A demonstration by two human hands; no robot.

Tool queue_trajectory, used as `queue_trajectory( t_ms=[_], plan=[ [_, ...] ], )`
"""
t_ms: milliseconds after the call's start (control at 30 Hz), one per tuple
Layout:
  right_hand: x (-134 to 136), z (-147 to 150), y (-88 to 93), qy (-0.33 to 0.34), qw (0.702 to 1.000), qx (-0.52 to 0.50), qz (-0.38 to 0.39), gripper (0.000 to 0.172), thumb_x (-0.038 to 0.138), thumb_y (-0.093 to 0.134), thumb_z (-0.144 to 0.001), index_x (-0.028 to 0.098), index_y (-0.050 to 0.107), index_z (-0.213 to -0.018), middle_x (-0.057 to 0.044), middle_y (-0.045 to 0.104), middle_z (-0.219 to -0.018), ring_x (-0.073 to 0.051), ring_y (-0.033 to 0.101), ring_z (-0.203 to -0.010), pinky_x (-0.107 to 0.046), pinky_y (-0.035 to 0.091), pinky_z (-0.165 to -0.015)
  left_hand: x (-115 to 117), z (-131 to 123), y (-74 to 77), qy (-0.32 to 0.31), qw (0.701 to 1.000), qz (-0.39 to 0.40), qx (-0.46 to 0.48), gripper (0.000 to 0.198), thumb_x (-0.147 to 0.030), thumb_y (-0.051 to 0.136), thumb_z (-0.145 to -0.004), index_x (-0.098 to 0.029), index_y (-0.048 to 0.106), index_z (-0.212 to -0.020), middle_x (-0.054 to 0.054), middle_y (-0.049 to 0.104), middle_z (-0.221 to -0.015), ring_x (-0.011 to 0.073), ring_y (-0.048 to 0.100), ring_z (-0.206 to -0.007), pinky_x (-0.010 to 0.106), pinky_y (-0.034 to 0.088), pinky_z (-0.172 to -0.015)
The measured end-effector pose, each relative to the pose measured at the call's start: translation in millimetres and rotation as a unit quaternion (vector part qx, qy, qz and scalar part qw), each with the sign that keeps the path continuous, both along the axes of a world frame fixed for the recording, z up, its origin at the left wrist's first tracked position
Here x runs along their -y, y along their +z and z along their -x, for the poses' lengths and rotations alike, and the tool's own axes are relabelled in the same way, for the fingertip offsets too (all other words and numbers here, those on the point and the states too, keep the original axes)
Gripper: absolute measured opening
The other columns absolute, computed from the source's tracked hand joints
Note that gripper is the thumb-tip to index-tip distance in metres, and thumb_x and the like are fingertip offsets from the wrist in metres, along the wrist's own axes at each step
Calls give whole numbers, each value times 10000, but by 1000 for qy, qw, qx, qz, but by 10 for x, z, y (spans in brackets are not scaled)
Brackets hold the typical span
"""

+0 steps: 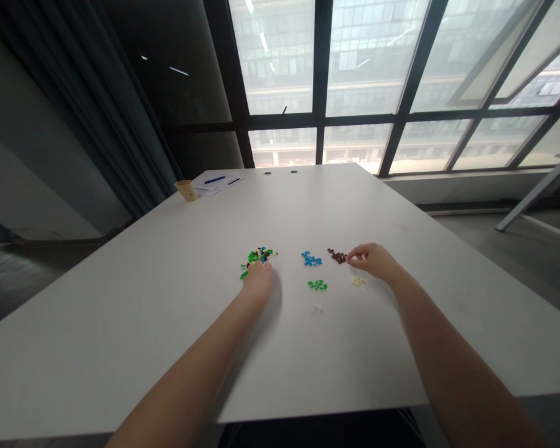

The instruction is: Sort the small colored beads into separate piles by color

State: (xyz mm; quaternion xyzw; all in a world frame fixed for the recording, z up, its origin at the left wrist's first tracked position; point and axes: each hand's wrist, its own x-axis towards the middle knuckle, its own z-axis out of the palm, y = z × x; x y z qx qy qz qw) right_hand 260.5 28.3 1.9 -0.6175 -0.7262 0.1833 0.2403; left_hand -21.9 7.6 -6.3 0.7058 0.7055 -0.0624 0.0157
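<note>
On the white table, small plastic building bricks lie sorted by colour beside a mixed pile of green, blue, dark, yellow and red ones. My left hand rests at the near edge of that mixed pile, its fingertips hidden among the pieces. My right hand touches the right side of the brown bricks, thumb and forefinger pinched together; whatever is between them is too small to make out. Left of the brown group lie blue bricks. Nearer are green bricks, pale yellow bricks and a few white bricks.
A tan paper cup stands at the far left table edge. Papers with a blue pen lie beside it. Two dark round spots mark the far edge. Large windows rise behind, with a dark curtain on the left.
</note>
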Motion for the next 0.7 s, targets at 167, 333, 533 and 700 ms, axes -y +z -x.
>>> queue_trajectory(
  t_ms=[167,333,533,700],
  plan=[
    [-101,-262,-173,37,991,42,121,182,252,576,-598,174,714,-687,-11,588,-590,-115,495,-546,-224,350,-528,-88,35,-19,-16,1000,1,10,322,-32,305,-794,-99,585,-939,151,587,-992,196,535,-950,288,402,-811],
    [-135,-344,-212,58,983,58,166,199,243,589,-586,177,724,-716,-31,644,-640,-144,543,-604,-227,374,-550,-115,51,-1,-17,1000,5,15,310,-57,322,-789,-83,598,-927,163,594,-974,217,544,-934,299,415,-777],
    [-154,-418,-268,63,976,38,206,211,249,604,-586,187,727,-746,-37,674,-679,-154,566,-634,-224,397,-569,-109,68,-19,-8,1000,-1,10,329,-85,297,-813,-109,584,-972,141,588,-1010,207,537,-952,287,415,-781],
    [-174,-447,-319,70,975,17,212,221,276,583,-621,168,716,-760,-48,677,-713,-161,574,-668,-227,403,-591,-122,60,-2,-7,1000,8,10,336,-91,288,-818,-89,584,-975,155,585,-1015,216,541,-940,300,416,-781]
  ],
)
